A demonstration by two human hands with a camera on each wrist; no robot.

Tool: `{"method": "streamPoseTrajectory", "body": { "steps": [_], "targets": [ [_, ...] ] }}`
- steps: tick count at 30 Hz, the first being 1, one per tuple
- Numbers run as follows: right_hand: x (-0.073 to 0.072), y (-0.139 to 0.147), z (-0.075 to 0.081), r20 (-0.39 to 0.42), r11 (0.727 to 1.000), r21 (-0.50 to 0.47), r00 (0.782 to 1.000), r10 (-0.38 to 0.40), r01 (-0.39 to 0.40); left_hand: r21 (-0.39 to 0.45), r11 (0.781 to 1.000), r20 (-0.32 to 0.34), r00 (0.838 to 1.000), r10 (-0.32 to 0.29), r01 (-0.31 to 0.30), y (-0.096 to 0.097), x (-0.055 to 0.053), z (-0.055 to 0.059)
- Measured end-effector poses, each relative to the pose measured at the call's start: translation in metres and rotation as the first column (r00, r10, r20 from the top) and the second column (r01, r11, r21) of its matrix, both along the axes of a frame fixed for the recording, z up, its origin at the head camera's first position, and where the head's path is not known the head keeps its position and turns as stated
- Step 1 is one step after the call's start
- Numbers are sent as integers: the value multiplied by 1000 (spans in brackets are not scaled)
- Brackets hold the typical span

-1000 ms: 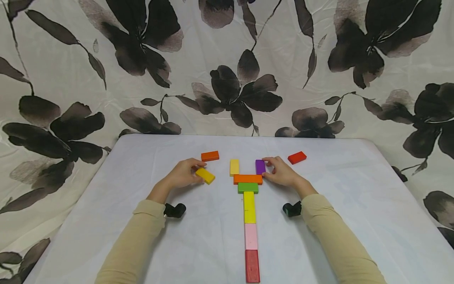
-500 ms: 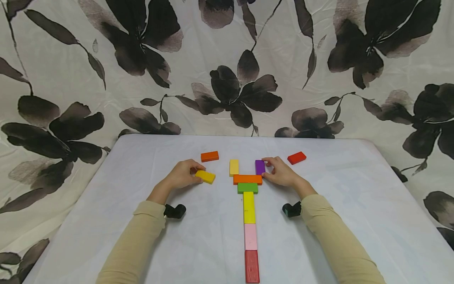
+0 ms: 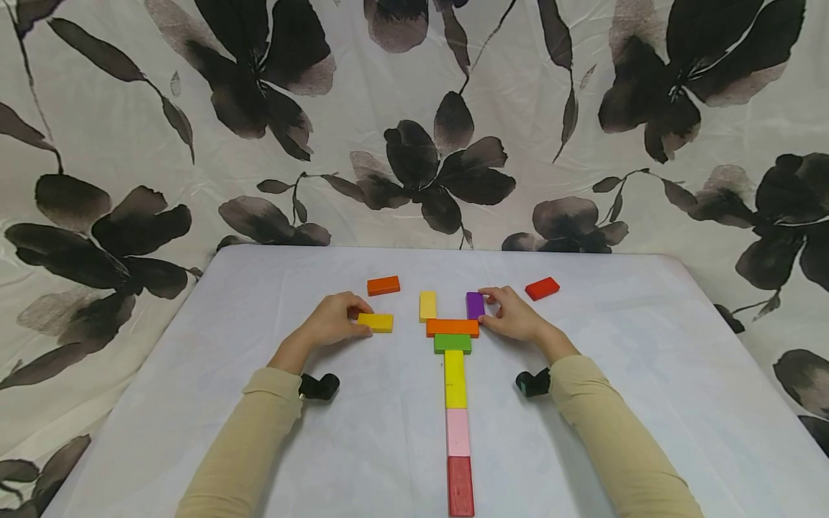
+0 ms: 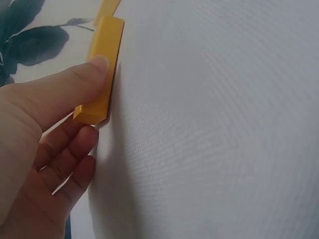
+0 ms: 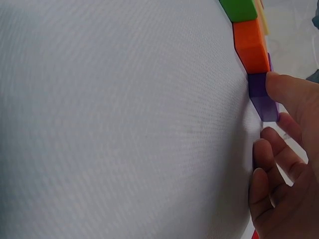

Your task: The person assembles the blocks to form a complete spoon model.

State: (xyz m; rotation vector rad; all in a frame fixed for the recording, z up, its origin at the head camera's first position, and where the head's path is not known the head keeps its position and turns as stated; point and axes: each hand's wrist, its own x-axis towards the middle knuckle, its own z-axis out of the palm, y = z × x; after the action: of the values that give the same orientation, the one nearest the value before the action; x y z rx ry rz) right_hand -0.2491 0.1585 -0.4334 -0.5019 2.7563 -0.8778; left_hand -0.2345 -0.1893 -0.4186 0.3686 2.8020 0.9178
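Note:
My left hand (image 3: 337,316) pinches a yellow block (image 3: 377,323), which lies lengthwise left to right; in the left wrist view the thumb presses the block's side (image 4: 110,45). My right hand (image 3: 512,314) holds a purple block (image 3: 475,305) between thumb and index finger at its right side. That purple block stands at the right end of an orange block (image 3: 452,328). A pale yellow block (image 3: 427,306) sits at the orange block's left end. Below the orange block comes a green block (image 3: 452,343), shown touching it in the right wrist view.
A column runs down from the green block: a long yellow block (image 3: 455,379), a pink block (image 3: 458,432) and a dark red block (image 3: 460,485). A loose orange block (image 3: 383,285) lies at the back left, a red block (image 3: 542,288) at the back right. Floral cloth hangs behind the table.
The yellow block in my left hand has turned from a slant to lie level, left to right. My right hand and the purple block have stayed in place.

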Motion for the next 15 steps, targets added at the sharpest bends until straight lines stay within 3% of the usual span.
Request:
{"method": "streamPoseTrajectory", "body": {
  "steps": [9,15],
  "targets": [
    [-1,0,1,5,1000,4,1000,-8,8,14,1000,3,1000,16,-16,1,1,3],
    [0,0,1,8,1000,2,1000,-9,9,10,1000,-16,1000,-14,14,5,0,5]
  ]
}}
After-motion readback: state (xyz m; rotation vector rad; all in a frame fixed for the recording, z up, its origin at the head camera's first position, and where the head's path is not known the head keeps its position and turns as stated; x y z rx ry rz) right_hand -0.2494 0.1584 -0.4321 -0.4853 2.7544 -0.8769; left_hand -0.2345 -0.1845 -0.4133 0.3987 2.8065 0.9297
